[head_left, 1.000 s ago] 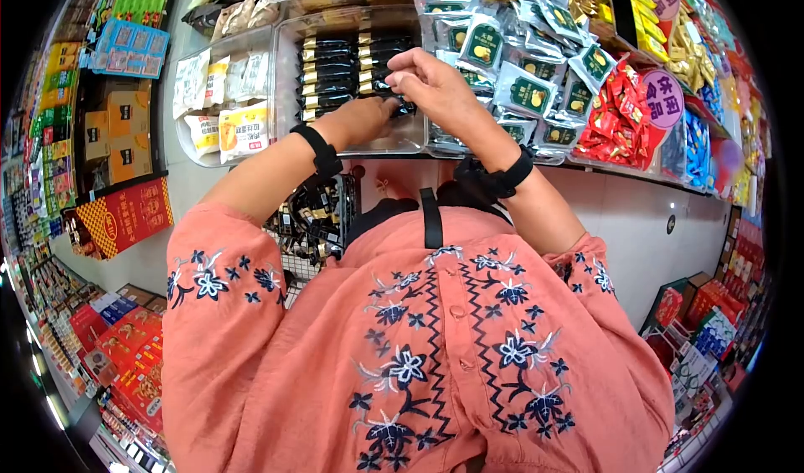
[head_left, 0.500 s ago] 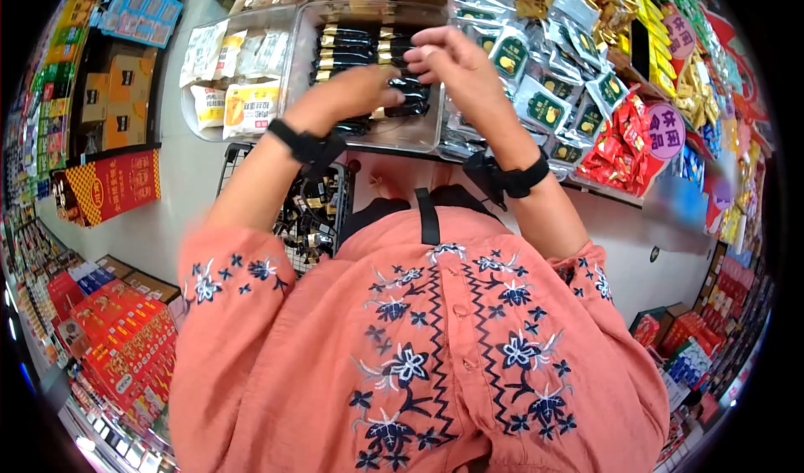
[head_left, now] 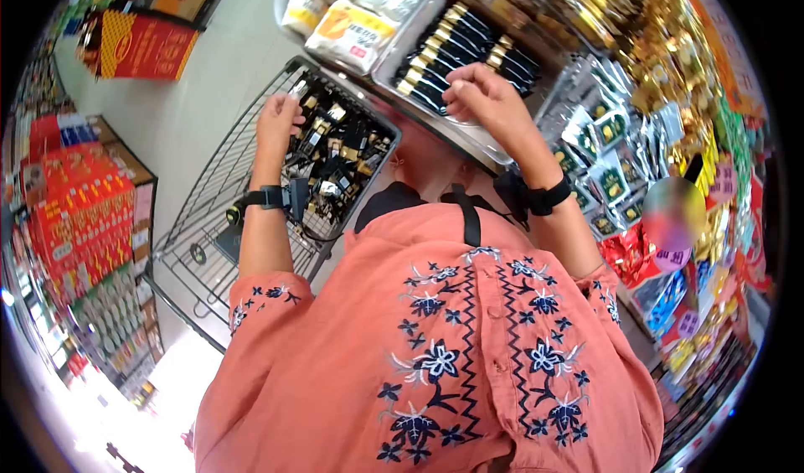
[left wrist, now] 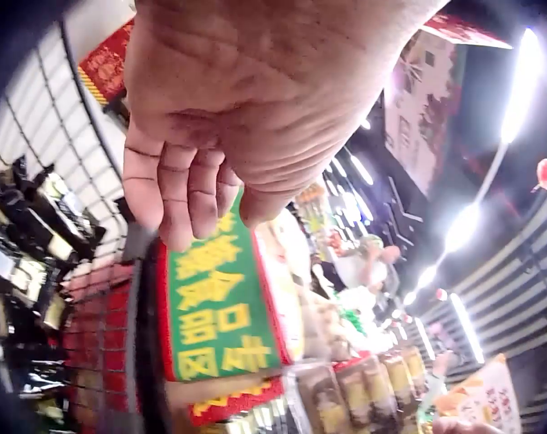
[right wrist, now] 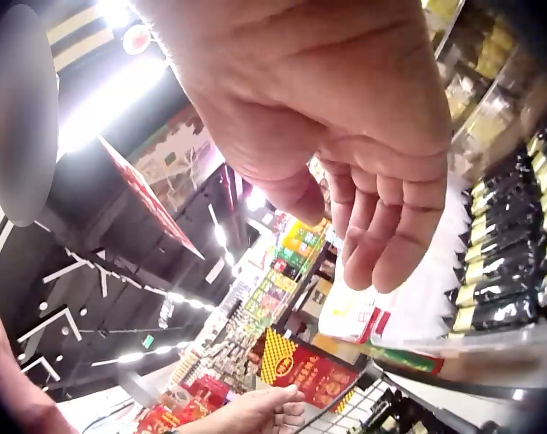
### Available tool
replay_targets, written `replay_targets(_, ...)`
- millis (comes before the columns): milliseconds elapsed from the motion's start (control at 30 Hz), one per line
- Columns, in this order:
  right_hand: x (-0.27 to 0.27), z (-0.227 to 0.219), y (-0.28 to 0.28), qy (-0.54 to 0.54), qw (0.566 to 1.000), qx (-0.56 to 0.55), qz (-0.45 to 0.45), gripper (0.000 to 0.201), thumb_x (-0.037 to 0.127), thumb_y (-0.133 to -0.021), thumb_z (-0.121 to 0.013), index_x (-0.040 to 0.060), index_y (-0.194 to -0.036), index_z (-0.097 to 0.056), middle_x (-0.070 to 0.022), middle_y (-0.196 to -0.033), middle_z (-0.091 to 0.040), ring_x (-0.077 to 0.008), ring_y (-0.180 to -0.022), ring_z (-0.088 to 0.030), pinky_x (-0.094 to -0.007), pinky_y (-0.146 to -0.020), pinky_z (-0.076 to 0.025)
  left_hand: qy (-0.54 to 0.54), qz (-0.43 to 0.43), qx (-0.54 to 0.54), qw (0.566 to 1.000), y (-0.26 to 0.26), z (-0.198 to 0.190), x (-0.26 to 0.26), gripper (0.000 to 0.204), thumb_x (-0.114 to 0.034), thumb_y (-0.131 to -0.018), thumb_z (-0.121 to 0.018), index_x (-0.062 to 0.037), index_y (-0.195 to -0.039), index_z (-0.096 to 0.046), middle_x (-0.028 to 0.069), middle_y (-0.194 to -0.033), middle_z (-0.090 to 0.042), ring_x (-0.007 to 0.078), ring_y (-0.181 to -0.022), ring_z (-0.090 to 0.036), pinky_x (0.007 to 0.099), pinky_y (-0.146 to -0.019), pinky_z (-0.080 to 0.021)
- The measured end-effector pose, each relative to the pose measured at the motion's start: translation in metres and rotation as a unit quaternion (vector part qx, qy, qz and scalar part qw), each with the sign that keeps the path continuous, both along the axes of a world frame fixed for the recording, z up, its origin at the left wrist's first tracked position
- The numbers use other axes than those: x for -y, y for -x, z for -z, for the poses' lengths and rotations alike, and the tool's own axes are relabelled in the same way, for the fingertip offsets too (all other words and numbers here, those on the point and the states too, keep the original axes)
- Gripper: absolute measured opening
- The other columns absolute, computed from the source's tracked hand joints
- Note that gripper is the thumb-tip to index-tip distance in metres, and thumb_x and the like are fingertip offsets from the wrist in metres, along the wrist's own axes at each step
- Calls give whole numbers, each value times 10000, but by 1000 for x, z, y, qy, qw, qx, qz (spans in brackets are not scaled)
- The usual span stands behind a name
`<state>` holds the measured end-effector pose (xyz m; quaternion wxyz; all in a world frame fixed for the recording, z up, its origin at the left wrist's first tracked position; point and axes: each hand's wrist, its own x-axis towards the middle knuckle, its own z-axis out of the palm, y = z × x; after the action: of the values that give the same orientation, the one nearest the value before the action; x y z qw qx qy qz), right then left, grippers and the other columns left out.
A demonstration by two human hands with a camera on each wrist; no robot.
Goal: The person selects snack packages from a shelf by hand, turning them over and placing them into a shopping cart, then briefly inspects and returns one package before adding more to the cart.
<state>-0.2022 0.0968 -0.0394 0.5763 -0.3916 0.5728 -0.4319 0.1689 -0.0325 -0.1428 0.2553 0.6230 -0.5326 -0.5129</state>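
My left hand [head_left: 276, 125] hangs over the side of a wire shopping cart [head_left: 243, 138], next to a pile of small black-and-gold packets [head_left: 335, 150] inside it. In the left wrist view its fingers [left wrist: 178, 194] are loosely bent, with nothing between them and the thumb. My right hand [head_left: 492, 104] hovers at the near side of a clear plastic bin that holds rows of black packets with gold ends [head_left: 444, 50]. Its fingers [right wrist: 391, 226] bend loosely too and hold nothing in the right wrist view.
White-and-yellow snack bags [head_left: 352, 33] fill a clear tub left of the bin. Silver-and-green packets [head_left: 607, 138] and gold-wrapped sweets [head_left: 670, 62] lie to the right. A red box display [head_left: 84, 201] stands on the floor at the left.
My left hand has left the black packets in the bin and moved left and down to the cart. The view has turned left; my right hand stays near the bin.
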Motion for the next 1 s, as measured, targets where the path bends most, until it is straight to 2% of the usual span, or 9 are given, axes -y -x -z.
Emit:
replay_targets(100,8,9,-25,-43,996,-27,-74,251,218,-980,-557,19,-1127,-602,-51,-939,-673,-119,-810,-648,-264,-711,-528,-27,-55,54,997,-27,39,-27,351,-367,-941,-657,-29,-1036,-635,51,-840,-669,114,-685,-646,262,-579,-498)
replay_targets(200,14,22,-39,-78,987,-62,-128,269,231,-986,-557,15,-1142,-593,-60,-967,-671,-129,-831,-650,-279,-725,-529,74,-1,191,979,-44,86,-51,410,-329,-894,-701,23,-1097,-641,156,-916,-713,266,-853,-704,382,-762,-542)
replay_targets(233,15,24,-43,-85,985,-67,-136,270,232,-987,-556,14,-1142,-593,-61,-968,-670,-130,-832,-651,-279,-725,-529,61,20,206,976,-51,105,-54,454,-307,-871,-726,31,-1159,-632,209,-1038,-707,336,-998,-688,417,-871,-529)
replay_targets(267,16,25,-46,-93,983,-73,-143,271,233,-988,-555,14,-1142,-594,-62,-968,-669,-131,-833,-652,-280,-726,-530,77,41,249,965,-56,128,-57,507,-296,-853,-742,31,-1217,-608,239,-1174,-652,357,-1092,-646,430,-922,-513)
replay_targets(333,17,24,-51,-99,982,-73,-140,264,225,-981,-556,15,-1136,-599,-58,-961,-667,-125,-822,-650,-275,-722,-529,69,75,313,944,-49,122,-61,565,-279,-848,-760,4,-1298,-568,231,-1282,-589,373,-1176,-589,446,-966,-495)
replay_targets(567,17,28,-54,-132,981,-77,-116,249,206,-975,-558,27,-1141,-609,-40,-952,-673,-112,-814,-644,-261,-713,-524,36,146,432,889,-30,134,-53,678,-282,-840,-794,-60,-1398,-479,176,-1350,-531,366,-1276,-493,538,-1006,-439)
replay_targets(767,13,33,-50,-146,982,-76,-98,241,219,-978,-559,38,-1129,-609,-38,-962,-671,-112,-829,-645,-260,-716,-523,21,192,469,862,-20,139,-37,562,-293,-848,-786,-52,-1295,-544,170,-1283,-560,361,-1224,-520,535,-977,-443)
replay_targets(900,13,35,-49,-149,981,-82,-96,238,228,-979,-559,40,-1117,-606,-37,-969,-668,-113,-834,-645,-263,-722,-526,48,181,473,861,-25,138,-35,515,-307,-858,-767,-30,-1244,-569,171,-1200,-603,360,-1152,-567,530,-956,-458)
replay_targets(1000,15,31,-51,-144,982,-76,-94,240,231,-977,-559,41,-1115,-606,-42,-971,-671,-122,-848,-652,-268,-738,-534,62,65,298,950,-39,134,-32,511,-297,-865,-756,-13,-1246,-568,177,-1168,-623,330,-1078,-616,470,-919,-492)
